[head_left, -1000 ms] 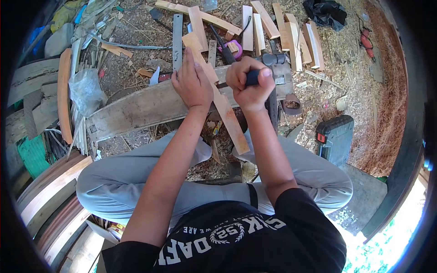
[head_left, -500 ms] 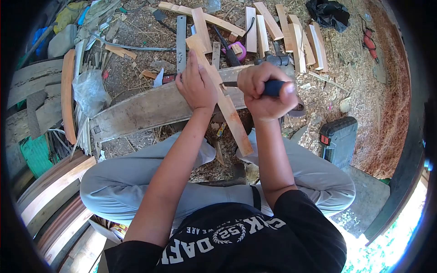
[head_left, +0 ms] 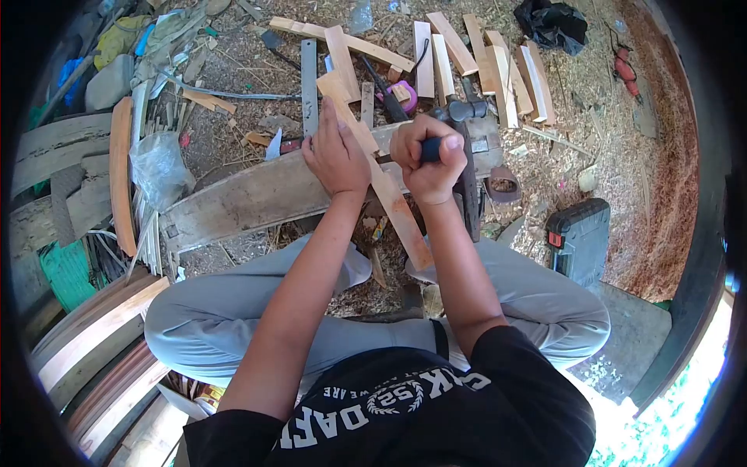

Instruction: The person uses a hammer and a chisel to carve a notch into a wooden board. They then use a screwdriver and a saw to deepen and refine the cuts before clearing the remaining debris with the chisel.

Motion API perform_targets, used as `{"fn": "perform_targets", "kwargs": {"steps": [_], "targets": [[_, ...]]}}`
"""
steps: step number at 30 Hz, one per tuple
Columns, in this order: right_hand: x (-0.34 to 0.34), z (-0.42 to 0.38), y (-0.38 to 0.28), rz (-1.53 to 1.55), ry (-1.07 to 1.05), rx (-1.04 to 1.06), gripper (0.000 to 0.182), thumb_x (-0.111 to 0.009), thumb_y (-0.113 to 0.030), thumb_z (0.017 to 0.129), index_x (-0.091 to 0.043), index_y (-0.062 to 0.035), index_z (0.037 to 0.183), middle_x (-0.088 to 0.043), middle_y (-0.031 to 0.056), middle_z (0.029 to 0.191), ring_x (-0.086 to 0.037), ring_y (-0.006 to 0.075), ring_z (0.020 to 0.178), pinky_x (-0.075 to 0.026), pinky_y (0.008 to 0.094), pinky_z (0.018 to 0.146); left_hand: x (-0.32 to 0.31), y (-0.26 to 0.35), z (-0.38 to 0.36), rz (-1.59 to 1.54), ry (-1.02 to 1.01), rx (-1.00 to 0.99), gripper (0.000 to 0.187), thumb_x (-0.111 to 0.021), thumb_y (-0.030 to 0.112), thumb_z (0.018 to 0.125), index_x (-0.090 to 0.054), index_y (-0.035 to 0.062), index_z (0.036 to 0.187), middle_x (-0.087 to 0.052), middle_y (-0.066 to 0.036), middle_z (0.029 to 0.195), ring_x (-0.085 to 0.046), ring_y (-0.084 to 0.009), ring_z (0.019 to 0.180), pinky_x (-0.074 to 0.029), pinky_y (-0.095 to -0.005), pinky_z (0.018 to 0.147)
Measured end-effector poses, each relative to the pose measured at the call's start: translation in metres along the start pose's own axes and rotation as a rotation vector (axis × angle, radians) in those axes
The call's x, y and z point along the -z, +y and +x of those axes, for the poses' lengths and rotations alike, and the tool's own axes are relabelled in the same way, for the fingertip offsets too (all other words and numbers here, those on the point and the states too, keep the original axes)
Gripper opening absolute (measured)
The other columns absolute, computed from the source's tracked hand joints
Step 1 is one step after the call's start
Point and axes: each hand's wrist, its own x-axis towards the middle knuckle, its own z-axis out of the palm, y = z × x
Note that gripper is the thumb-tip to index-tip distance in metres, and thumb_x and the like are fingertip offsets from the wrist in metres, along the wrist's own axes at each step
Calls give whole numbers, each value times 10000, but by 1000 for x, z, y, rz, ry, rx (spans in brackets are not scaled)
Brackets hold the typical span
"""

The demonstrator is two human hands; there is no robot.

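A light wooden strip with a notch near its middle slants across an old curved board. My left hand lies flat along the strip's left edge, its fingers stretched out. Wrapped round the dark blue handle of a chisel is my right hand. The chisel's blade points left at the notch; its tip is hard to make out. Just right of that hand a hammer rests with its handle toward me.
Several cut wood pieces lie beyond the board, with a purple tape-like ring near them. A black case stands at right, a red power tool farther off. A plastic bag is at left. Shavings cover the ground.
My right hand has moved left with the chisel, closer to the strip, and more of the hammer shows. My left hand has stayed almost still on the strip.
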Motion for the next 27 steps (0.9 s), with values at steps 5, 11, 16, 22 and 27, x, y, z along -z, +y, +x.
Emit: {"fn": "perform_targets", "kwargs": {"steps": [5, 11, 16, 22, 27], "targets": [[-3, 2, -27, 135, -14, 130, 811, -491, -781, 963, -451, -38, 639, -402, 26, 554, -361, 141, 466, -228, 326, 461, -4, -5, -1, 22, 23, -14, 528, -398, 209, 1112, -453, 116, 1628, -624, -114, 1512, -626, -270, 1270, -312, -453, 1160], [4, -7, -23, 236, 6, 147, 787, -434, -764, 996, -385, -61, 647, -406, 23, 563, -345, 119, 491, -231, 305, 477, 1, -1, 1, -9, -31, 40, 532, -427, 204, 1098, -454, 133, 1624, -538, -89, 1617, -598, -265, 1354, -283, -503, 1204], [1, -9, -4, -68, -30, 22, 744, -451, -788, 973, -406, -103, 688, -359, 2, 553, -335, 130, 482, -257, 309, 458, 9, 3, -1, -17, -49, 56, 544, -443, 211, 1093, -446, 150, 1634, -629, -114, 1510, -625, -271, 1288, -296, -501, 1196], [-12, 13, -61, -535, 309, -69, 494, -457, -497, 1127, -517, -60, 906, -482, 54, 676, -451, 151, 550, -362, 291, 520, 9, 7, -2, 94, -15, 41, 582, -515, 297, 1090, -420, 146, 1644, -726, -135, 1005, -672, -318, 1009, -340, -501, 1142], [46, 19, 23, -1076, 146, -36, 258, -583, -226, 1075, -600, 11, 1175, -687, 245, 1004, -678, 460, 991, -528, 505, 900, 12, 6, -2, 37, -35, 62, 628, -562, 366, 1067, -410, 180, 1648, -756, -112, 1127, -663, -276, 1109, -317, -529, 1165]]}}
